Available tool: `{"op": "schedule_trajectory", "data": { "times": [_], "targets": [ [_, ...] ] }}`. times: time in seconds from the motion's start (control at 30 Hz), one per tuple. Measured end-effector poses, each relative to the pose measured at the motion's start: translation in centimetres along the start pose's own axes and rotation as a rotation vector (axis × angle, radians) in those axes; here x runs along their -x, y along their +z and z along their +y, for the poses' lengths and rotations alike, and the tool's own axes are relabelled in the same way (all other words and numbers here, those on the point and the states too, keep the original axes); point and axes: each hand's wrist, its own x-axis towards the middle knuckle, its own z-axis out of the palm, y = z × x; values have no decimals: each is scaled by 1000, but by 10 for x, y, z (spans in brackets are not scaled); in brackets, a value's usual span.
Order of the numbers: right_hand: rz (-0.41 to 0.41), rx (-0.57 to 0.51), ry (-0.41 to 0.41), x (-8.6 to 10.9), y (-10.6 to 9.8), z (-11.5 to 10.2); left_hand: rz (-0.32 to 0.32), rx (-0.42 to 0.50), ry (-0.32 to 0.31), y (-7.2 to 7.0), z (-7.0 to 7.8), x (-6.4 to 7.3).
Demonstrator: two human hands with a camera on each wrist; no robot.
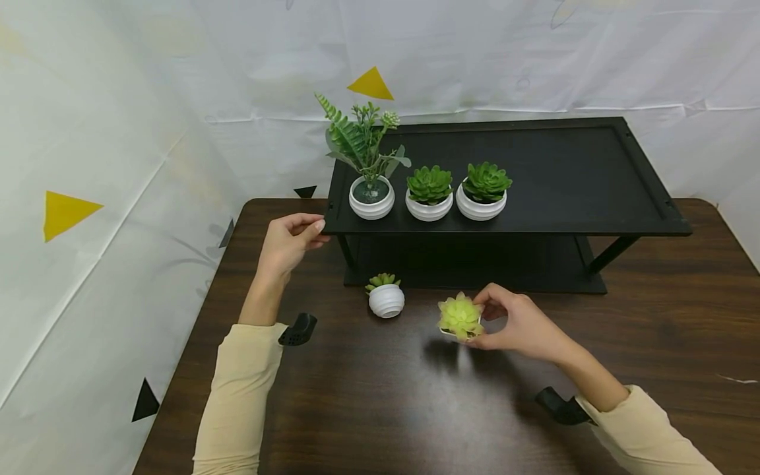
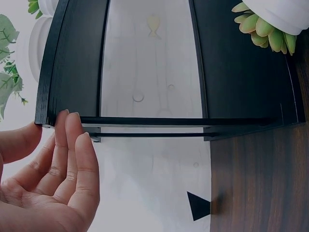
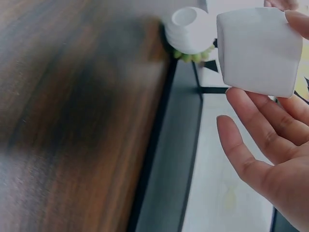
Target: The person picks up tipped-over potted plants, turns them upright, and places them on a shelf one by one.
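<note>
My left hand [image 1: 287,245] grips the front left corner of the black two-tier shelf [image 1: 534,168], thumb above the edge and fingertips beneath in the left wrist view. My right hand [image 1: 515,323] holds a yellow-green succulent [image 1: 460,315] in a white square pot [image 3: 260,50] above the table, in front of the shelf. The right wrist view shows fingers along that pot's side. Between the hands, a small green succulent [image 1: 382,281] in a round white ribbed pot [image 1: 386,301] appears tipped, leaves towards the shelf; its underside shows in the right wrist view.
On the top tier's left part stand a taller fern-like plant [image 1: 362,142] and two green succulents [image 1: 430,185] [image 1: 487,181] in round white pots. The shelf's lower tier [image 1: 451,260] sits on the dark wood table [image 1: 368,409]. White sheeting [image 1: 178,66] hangs behind and at left.
</note>
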Motion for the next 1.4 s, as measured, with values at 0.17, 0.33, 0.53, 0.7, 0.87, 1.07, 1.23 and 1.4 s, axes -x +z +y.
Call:
{"op": "schedule_trajectory", "data": {
  "times": [0.17,0.33,0.53,0.7,0.87,1.07,1.23,1.4],
  "targets": [
    [19,0,-4,2,-9,-4,3,-1,3,0,0,1],
    [38,3,-14,4,-18,-10,5,3,8,0,0,1],
    [69,2,-50,5,-33,-16,3,5,6,0,0,1],
    [90,13,-43,6,-46,-25,2,9,-1,0,0,0],
    [119,14,-20,8,-56,-34,3,12,-3,0,0,0],
    [153,15,5,10,-64,-39,5,16,-3,0,0,0],
    [175,27,25,9,-72,-42,2,16,-3,0,0,0],
    [202,22,31,8,-82,-42,4,16,-8,1,1,0]
  ]
}}
